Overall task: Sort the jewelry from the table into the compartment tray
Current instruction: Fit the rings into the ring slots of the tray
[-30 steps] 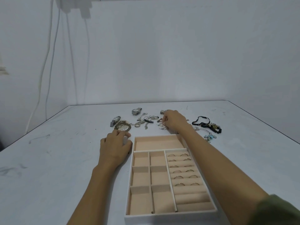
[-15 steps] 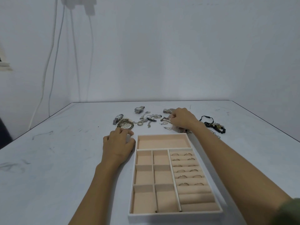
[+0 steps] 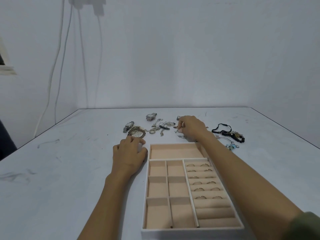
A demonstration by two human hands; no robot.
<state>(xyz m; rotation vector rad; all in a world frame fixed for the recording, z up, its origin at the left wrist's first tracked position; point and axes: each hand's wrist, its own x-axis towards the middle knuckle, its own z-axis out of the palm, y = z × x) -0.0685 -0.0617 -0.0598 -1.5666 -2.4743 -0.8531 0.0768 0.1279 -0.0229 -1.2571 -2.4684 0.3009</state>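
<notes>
Right grip (image 3: 192,128) pinching jewelry piece (image 3: 176,127), left hand (image 3: 129,153) relaxed, tray (image 3: 190,231) lengthwise near-to-far

The person wears a dull olive-green sleeve (image 3: 306,226) on the right arm, a soft, matte fabric that shows only in the lower right corner, its edge blurred. Past that edge the right forearm (image 3: 242,179) is uncovered all the way to the right hand (image 3: 192,127). The left forearm (image 3: 107,196) is uncovered along all that shows of it, from the lower edge of the view to the left hand (image 3: 129,153).
</notes>
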